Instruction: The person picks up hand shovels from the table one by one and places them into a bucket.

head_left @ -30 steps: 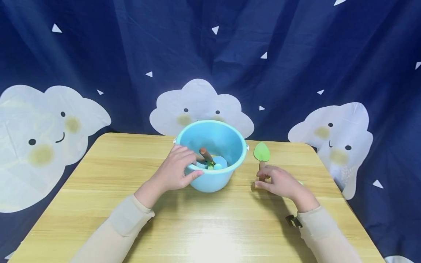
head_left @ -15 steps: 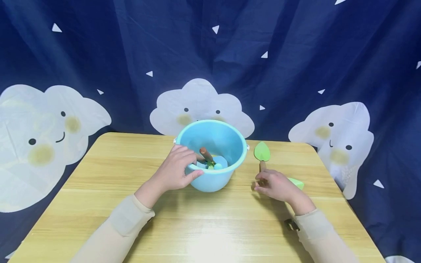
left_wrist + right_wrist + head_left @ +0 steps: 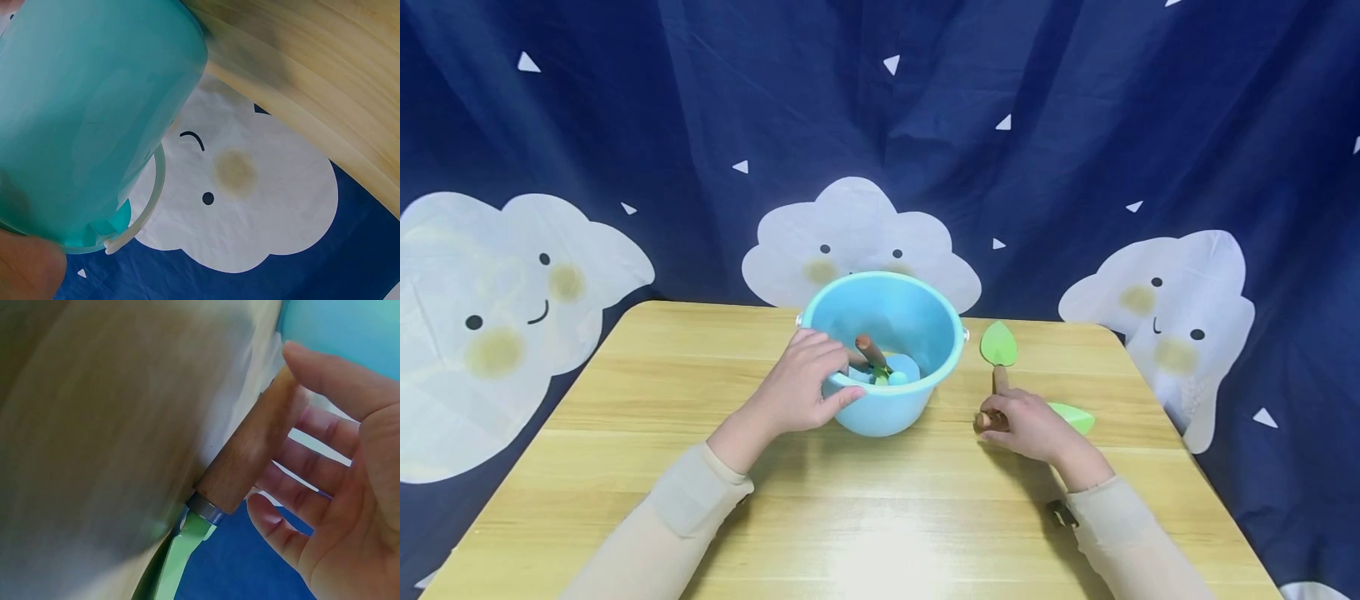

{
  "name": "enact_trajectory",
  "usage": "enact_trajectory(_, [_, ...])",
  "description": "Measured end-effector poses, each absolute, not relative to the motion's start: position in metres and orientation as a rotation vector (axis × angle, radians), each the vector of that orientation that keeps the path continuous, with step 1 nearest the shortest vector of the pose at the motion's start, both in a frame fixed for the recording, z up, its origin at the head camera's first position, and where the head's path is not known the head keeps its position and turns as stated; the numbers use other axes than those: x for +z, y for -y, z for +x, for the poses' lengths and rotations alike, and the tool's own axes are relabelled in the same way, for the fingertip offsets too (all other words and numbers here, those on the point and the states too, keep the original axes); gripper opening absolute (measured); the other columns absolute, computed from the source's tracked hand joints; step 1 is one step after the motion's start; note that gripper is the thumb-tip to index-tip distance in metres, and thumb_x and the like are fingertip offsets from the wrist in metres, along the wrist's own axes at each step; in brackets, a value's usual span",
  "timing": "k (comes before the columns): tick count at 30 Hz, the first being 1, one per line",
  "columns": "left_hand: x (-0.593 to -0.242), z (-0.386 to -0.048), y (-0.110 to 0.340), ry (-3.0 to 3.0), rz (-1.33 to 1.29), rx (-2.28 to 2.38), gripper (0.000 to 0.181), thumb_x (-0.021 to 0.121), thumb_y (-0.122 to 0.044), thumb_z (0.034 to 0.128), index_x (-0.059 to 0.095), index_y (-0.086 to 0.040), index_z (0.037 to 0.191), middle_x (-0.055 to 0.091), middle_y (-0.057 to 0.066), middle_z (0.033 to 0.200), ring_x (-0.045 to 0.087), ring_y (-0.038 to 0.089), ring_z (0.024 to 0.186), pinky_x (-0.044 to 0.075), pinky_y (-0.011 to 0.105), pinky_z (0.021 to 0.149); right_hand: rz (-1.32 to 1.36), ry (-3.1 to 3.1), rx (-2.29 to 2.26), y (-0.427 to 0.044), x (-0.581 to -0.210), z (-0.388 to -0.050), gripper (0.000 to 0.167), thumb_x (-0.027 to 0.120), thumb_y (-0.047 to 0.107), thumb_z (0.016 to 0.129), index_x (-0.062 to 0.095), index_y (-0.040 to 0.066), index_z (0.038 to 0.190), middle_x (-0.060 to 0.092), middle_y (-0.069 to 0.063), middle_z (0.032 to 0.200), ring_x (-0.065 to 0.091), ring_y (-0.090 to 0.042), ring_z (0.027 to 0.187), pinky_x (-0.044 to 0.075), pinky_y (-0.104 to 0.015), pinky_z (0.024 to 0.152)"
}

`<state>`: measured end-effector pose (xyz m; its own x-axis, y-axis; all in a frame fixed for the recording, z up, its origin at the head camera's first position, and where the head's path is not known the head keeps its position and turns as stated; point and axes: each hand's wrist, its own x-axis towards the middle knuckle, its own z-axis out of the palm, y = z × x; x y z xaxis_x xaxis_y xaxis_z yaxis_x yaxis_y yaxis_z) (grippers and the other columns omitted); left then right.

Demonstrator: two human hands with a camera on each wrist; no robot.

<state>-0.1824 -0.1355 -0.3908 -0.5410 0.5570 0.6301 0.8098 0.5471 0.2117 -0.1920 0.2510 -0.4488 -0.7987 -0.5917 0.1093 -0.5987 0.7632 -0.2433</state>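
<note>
A light blue bucket (image 3: 883, 408) stands on the table, and my left hand (image 3: 797, 383) grips its near-left rim, thumb outside and fingers over the edge. Inside the bucket lie a brown wooden handle (image 3: 869, 350) and light blue pieces, partly hidden. To the right, my right hand (image 3: 1033, 425) holds the wooden handle (image 3: 250, 444) of a green toy shovel between thumb and fingers. Its green blade (image 3: 1075, 417) shows beyond the wrist. Another toy shovel (image 3: 998, 345), with a green leaf-shaped blade, lies just past my right fingertips, its handle partly covered by the hand.
The wooden table (image 3: 700, 350) extends all around the bucket. Its back edge meets a dark blue curtain (image 3: 880, 108) printed with white clouds. A white bucket handle (image 3: 150, 206) hangs from the rim in the left wrist view.
My right hand has shifted slightly and turned at the wrist, so more of the green blade beside it shows. The left hand and bucket stay in place.
</note>
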Motion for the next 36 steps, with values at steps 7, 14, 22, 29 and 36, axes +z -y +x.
enact_trajectory(7, [-0.3915,-0.1818,0.1353,2.291,-1.099,-0.675,0.055,0.038,-0.066,0.0991,0.050,-0.017,0.077,0.069,-0.004,0.097,0.055,0.018,0.088,0.037,0.043,0.090,0.983,2.930,0.399,-0.2503,-0.4499,-0.1900,0.028,0.087,0.020,0.077,0.070,0.011,0.098,0.061,0.000,0.091,0.059,-0.020,0.084,0.050,-0.044,0.077])
enact_trajectory(14, [-0.3904,-0.1818,0.1349,2.285,-1.102,-0.678,0.056,0.037,-0.066,0.0992,0.050,-0.017,0.077,0.070,-0.003,0.098,0.055,0.018,0.087,0.037,0.043,0.089,0.987,2.914,0.430,-0.2499,-0.4519,-0.1894,0.027,0.086,0.008,0.076,0.070,0.011,0.097,0.061,-0.001,0.092,0.060,-0.020,0.086,0.052,-0.044,0.080])
enact_trajectory(22, [-0.3891,-0.1811,0.1347,2.283,-1.100,-0.682,0.056,0.037,-0.066,0.0992,0.051,-0.016,0.077,0.070,-0.003,0.097,0.055,0.018,0.087,0.037,0.042,0.089,0.998,2.845,0.427,-0.2496,-0.4541,-0.1889,0.026,0.085,0.002,0.074,0.067,0.012,0.090,0.056,0.002,0.085,0.056,-0.018,0.079,0.051,-0.042,0.073])
enact_trajectory(29, [-0.3895,-0.1809,0.1350,2.297,-1.094,-0.683,0.056,0.036,-0.067,0.0991,0.051,-0.016,0.078,0.069,-0.003,0.097,0.055,0.018,0.088,0.037,0.043,0.090,1.001,2.860,0.413,-0.2487,-0.4514,-0.1886,0.026,0.085,0.003,0.075,0.066,0.014,0.087,0.055,0.003,0.083,0.056,-0.017,0.078,0.051,-0.041,0.073])
enact_trajectory(36, [-0.3902,-0.1815,0.1349,2.301,-1.088,-0.681,0.057,0.035,-0.067,0.0989,0.051,-0.016,0.078,0.070,-0.001,0.098,0.055,0.019,0.089,0.037,0.043,0.091,1.022,2.845,0.428,-0.2482,-0.4447,-0.1868,0.027,0.085,0.002,0.076,0.063,0.015,0.083,0.054,0.005,0.080,0.055,-0.017,0.077,0.049,-0.040,0.070])
